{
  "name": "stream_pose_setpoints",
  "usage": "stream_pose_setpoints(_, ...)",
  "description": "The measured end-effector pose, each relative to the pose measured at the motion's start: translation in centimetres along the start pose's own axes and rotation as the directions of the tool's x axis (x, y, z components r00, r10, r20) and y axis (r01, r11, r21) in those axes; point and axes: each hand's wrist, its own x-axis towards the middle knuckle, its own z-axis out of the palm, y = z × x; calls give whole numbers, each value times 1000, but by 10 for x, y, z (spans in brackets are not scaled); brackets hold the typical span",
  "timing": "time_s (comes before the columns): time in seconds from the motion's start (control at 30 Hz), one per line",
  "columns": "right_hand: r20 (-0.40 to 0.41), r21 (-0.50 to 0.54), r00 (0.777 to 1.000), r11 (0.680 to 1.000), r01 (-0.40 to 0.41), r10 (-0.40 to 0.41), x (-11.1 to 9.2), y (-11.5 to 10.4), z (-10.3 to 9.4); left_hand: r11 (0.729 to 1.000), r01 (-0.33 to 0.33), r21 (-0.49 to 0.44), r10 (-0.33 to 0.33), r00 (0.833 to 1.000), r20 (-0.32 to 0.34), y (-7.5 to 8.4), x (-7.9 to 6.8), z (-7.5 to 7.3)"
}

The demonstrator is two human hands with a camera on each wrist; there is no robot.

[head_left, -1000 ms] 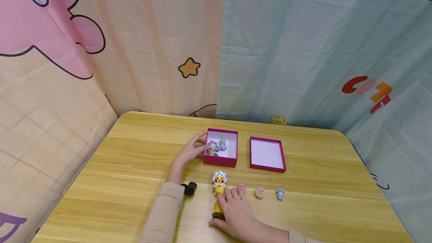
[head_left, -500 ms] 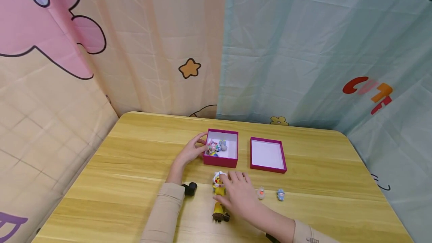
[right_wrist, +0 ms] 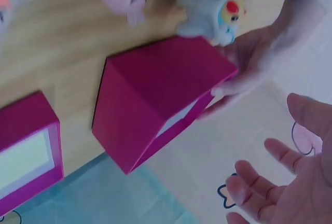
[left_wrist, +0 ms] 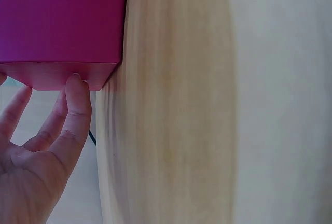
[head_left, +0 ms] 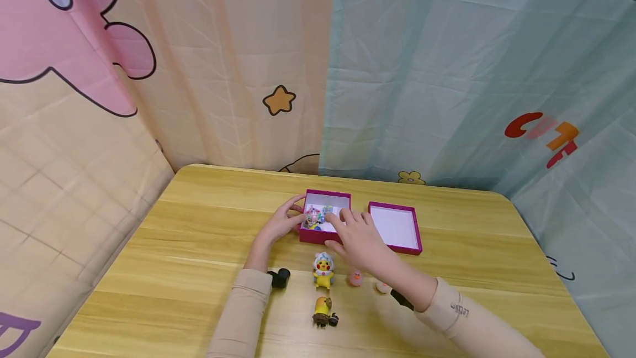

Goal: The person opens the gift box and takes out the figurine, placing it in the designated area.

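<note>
A person's right hand (head_left: 360,239) hovers over the near right corner of a magenta box (head_left: 318,237), released, its fingers loosely spread and slightly bent around a bare palm, as the right wrist view shows. The left hand (head_left: 282,222) is at the box's left side, fingers extended rather than clenched, with fingertips touching the outer wall and the edge of the rim.

Inside the white-lined box, a cluster of small toys (head_left: 313,216) is gathered toward the left wall, pink and yellow among their colors; the right hand's fingers partly block the view. Just to the box's right, a shallow magenta-edged lid (head_left: 397,225) lies with its white interior facing up, its near left part behind the right hand.

On the near side of the box, a yellow figure in a white hood (head_left: 323,275) faces the head camera, with a yellow-and-brown figure (head_left: 322,309) nearer the person. A pink duck toy (head_left: 355,278) is beside the hooded figure, and a pale toy (head_left: 381,287) shows partly behind the right forearm. All rest on a wood-grain table (head_left: 208,209), backed by printed curtains (head_left: 238,59) in peach and pale blue.
</note>
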Motion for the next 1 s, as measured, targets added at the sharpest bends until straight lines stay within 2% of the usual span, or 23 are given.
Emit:
stream_pose_setpoints(0.2, 79, -30, 995, 997, 71, -68, 23, 15, 0, 1000, 6, 12, -6, 1000, 14, 9, -7, 1)
stream_pose_setpoints(0.43, 131, -96, 971, 973, 211, -198, 47, 30, 17, 1000, 11, 16, -11, 1000, 14, 11, -8, 1)
stream_pose_setpoints(0.57, 148, -111, 955, 955, 274, -256, 59, 37, 25, 1000, 18, 5, -18, 1000, 16, 7, -5, 0)
stream_pose_setpoints(0.67, 169, -124, 937, 937, 327, -305, 68, 41, 31, 1000, 20, -8, -20, 1000, 14, -3, 1, -2)
stream_pose_setpoints(0.7, 170, -136, 929, 926, 352, -328, 72, 45, 39, 1000, 19, -10, -19, 1000, 10, -7, 4, -2)
stream_pose_setpoints(0.8, 239, -160, 910, 911, 381, -339, 80, 46, 43, 1000, 13, 5, -13, 1000, -8, -17, 10, -2)
stream_pose_setpoints(1.0, 410, -191, 874, 913, 360, -259, 90, 40, 44, 999, 8, 44, -6, 1000, -27, -21, 11, 0)
